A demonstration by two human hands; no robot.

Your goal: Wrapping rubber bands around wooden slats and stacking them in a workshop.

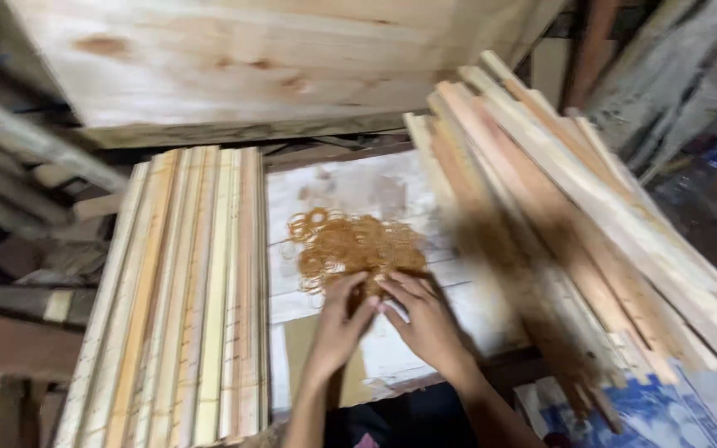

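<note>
Far to the left, a stack of thin wooden strips (176,299) is lying flat and squared up, its lengths running away from the person, apparently kept tidy so single pieces can be drawn off without disturbing the rest. Just beside it, on the pale painted board (458,307) serving as a work surface, a loose heap of tan rubber bands (350,245) is sitting within easy reach between the two piles of wood. The left hand (342,319) is reaching into the near edge of that heap, fingers curled and pinching at the bands, though whether it is actually gripping one I cannot tell. The right hand (425,319) is meeting it there, fingertips pressing down on the same edge of the heap, seemingly to steady or separate bands; its hold is just as unclear. To the right, a second bundle of longer strips (591,224) is leaning at an angle, fanned and blurred. Above, a broad plywood panel (259,66) is overhanging the workspace.
</note>
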